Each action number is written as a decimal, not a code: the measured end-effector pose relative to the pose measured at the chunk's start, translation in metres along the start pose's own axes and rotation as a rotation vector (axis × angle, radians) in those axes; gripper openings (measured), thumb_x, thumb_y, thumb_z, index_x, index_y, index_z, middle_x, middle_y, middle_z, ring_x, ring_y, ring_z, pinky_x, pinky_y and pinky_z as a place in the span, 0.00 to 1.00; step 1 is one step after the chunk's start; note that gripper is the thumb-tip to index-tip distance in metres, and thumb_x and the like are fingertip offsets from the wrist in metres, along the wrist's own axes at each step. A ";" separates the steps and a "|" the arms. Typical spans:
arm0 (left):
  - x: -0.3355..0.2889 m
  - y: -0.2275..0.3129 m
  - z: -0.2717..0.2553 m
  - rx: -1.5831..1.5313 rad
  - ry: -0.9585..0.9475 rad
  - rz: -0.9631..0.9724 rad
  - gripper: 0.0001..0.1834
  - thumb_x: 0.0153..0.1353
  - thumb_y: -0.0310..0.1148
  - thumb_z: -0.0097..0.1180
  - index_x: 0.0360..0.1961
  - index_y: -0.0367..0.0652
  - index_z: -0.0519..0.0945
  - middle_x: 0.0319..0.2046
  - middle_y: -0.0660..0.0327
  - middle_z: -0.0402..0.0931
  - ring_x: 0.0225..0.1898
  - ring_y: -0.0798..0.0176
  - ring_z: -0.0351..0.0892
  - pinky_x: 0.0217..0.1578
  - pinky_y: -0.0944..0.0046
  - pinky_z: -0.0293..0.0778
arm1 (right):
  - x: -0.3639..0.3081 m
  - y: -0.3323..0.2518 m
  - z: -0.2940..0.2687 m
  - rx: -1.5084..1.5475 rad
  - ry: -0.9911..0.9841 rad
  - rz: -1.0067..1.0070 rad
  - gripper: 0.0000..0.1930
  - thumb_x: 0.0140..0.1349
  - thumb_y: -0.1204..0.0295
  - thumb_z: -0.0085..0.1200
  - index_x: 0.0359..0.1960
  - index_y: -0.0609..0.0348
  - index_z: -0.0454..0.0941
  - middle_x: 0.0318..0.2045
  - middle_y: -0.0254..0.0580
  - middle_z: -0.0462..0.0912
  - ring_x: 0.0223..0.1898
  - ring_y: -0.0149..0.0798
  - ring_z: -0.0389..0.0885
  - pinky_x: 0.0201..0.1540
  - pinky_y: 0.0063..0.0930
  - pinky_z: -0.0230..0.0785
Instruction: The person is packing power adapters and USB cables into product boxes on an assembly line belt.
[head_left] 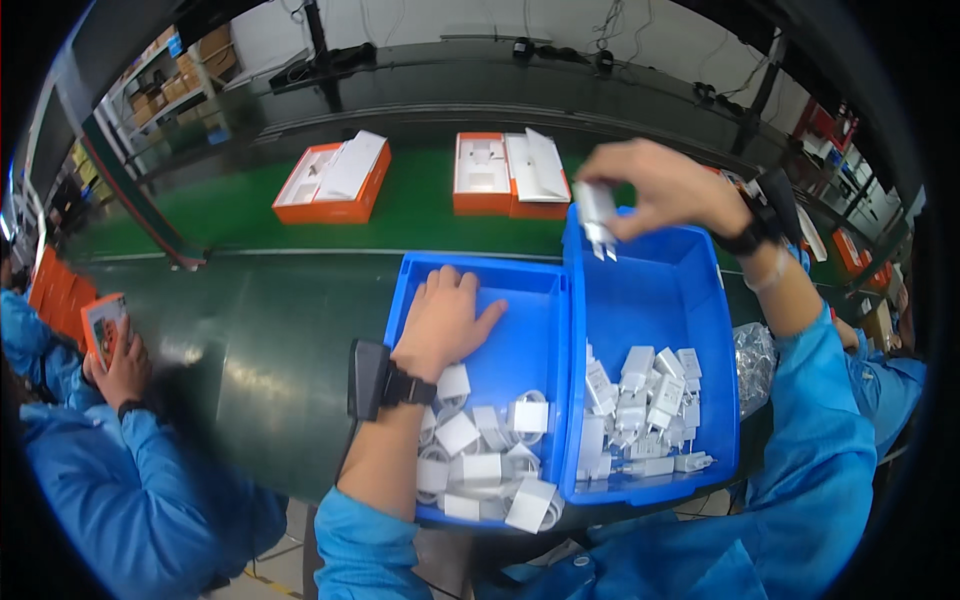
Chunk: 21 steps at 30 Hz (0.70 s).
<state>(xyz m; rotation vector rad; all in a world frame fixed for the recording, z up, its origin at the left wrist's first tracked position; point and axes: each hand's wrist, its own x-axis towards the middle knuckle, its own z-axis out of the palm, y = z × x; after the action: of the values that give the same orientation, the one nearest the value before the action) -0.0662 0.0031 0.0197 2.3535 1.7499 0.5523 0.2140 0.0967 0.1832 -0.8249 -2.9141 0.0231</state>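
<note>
My right hand (650, 185) is raised over the far edge of the right blue bin (728, 330), closed on a white charger plug (597, 215) with its prongs pointing down. More white charger plugs (655, 400) lie heaped in the near part of that bin. My left hand (447, 312) reaches over the far left part of the left blue bin (480, 262), fingers extended and thumb out, with nothing seen in it. Below its wrist lie several coiled white cables (485, 440) with white paper wraps.
Two opened orange boxes with white insides, a left box (330, 180) and a middle box (508, 175), stand on the green belt (420, 220) beyond the bins. Clear plastic wrap (755, 370) lies right of the bins. At left, a co-worker's hand (122, 370) holds an orange box (104, 328).
</note>
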 end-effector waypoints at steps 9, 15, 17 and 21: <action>0.002 0.004 0.001 0.024 0.031 0.029 0.27 0.65 0.52 0.56 0.48 0.35 0.79 0.44 0.45 0.74 0.48 0.43 0.74 0.51 0.49 0.70 | 0.189 0.105 0.051 -0.328 -0.027 0.177 0.29 0.44 0.61 0.65 0.49 0.64 0.80 0.44 0.54 0.82 0.47 0.56 0.81 0.52 0.44 0.75; 0.003 0.006 0.001 0.014 0.017 0.032 0.27 0.65 0.51 0.55 0.48 0.34 0.79 0.43 0.46 0.74 0.47 0.44 0.74 0.52 0.49 0.70 | 0.203 0.159 0.105 -0.318 -0.012 0.306 0.17 0.40 0.67 0.65 0.29 0.68 0.83 0.34 0.57 0.84 0.38 0.57 0.85 0.40 0.45 0.78; 0.004 0.007 0.000 0.016 0.004 0.023 0.27 0.65 0.51 0.55 0.47 0.34 0.79 0.42 0.46 0.74 0.47 0.44 0.73 0.51 0.49 0.70 | 0.193 0.169 0.118 -0.317 0.049 0.287 0.16 0.40 0.67 0.65 0.29 0.68 0.82 0.30 0.57 0.84 0.36 0.58 0.85 0.39 0.45 0.78; 0.003 0.004 0.002 0.011 0.035 0.018 0.26 0.65 0.51 0.56 0.47 0.34 0.79 0.42 0.46 0.74 0.47 0.44 0.73 0.51 0.49 0.70 | 0.188 0.170 0.131 -0.253 -0.064 0.383 0.22 0.44 0.67 0.62 0.42 0.66 0.82 0.38 0.56 0.83 0.46 0.55 0.82 0.51 0.43 0.75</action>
<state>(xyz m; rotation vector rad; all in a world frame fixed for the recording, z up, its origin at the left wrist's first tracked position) -0.0616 0.0049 0.0197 2.3835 1.7519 0.5920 0.1288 0.3418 0.0646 -1.4357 -2.8032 -0.2962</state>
